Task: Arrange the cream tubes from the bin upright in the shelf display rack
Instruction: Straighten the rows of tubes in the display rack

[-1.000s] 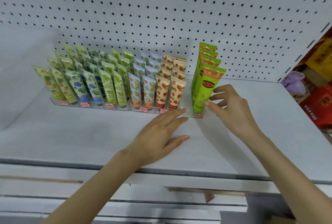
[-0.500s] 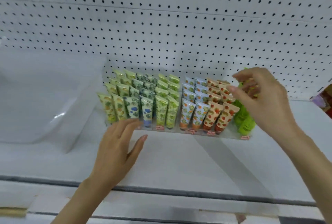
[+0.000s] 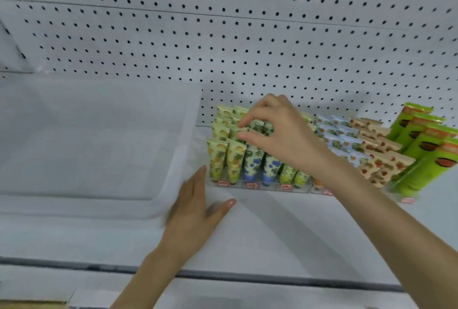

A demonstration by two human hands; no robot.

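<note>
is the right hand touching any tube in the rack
Touching. The head view shows the right hand pinching the crimped top of a leaf-print tube between thumb and forefinger, behind the rack's front row.

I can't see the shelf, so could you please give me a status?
Left hand flat on shelf beside bin. Right hand pinching a tube in rack. Nothing blocking.

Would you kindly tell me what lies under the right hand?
Patterned cream tubes standing in the clear rack; the right hand touches their tops. Tubes further back beneath the palm are covered.
</note>
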